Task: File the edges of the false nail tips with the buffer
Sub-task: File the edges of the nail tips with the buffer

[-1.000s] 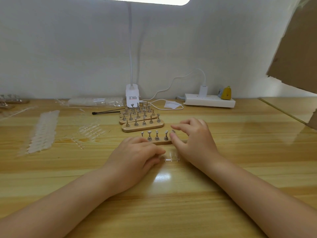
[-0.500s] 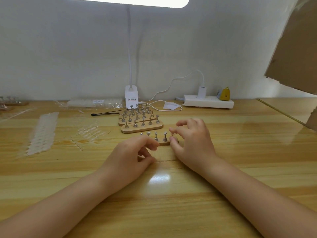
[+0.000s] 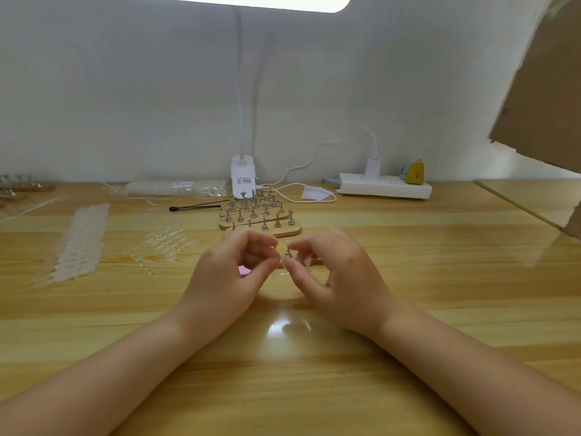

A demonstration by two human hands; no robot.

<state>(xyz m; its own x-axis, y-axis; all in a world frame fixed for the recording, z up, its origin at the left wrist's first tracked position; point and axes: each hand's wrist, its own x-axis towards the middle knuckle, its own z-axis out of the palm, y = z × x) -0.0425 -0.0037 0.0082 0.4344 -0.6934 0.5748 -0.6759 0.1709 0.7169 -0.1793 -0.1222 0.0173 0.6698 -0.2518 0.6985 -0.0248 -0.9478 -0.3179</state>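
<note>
My left hand [image 3: 231,275] and my right hand [image 3: 338,275] meet over the nearest wooden holder [image 3: 317,262], which they mostly hide. My right thumb and forefinger pinch a small metal peg [image 3: 287,253] standing on that holder. My left thumb and forefinger are curled and pinch together just left of the peg, apparently on a clear nail tip that barely shows. A small pink patch [image 3: 244,271] peeks out under my left palm; I cannot tell what it is.
More wooden holders with metal pegs [image 3: 261,217] stand behind. Loose clear nail tips [image 3: 166,240] and strips of tips [image 3: 81,243] lie to the left, with a black tool [image 3: 195,207]. A lamp base [image 3: 242,176], a power strip [image 3: 383,185] and cardboard [image 3: 540,89] are at the back and right.
My left hand lifted off the table, where it had reached for a clear piece, and curled up toward the peg. My right hand shifted from the holder's end to pinching a peg.
</note>
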